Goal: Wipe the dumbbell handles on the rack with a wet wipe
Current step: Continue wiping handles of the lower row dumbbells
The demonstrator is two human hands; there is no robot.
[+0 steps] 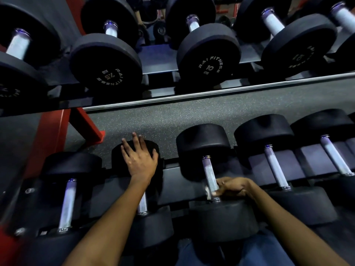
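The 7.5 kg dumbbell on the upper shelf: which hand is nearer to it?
Left. The left hand rests on a lower-shelf dumbbell head just below the 7.5 kg dumbbell; the right hand grips a handle further right.

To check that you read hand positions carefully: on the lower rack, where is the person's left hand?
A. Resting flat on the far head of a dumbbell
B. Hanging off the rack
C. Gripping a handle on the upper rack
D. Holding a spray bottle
A: the left hand lies with straight fingers on the far black head of a lower-rack dumbbell, while the right hand grips the neighbouring handle with a wipe.
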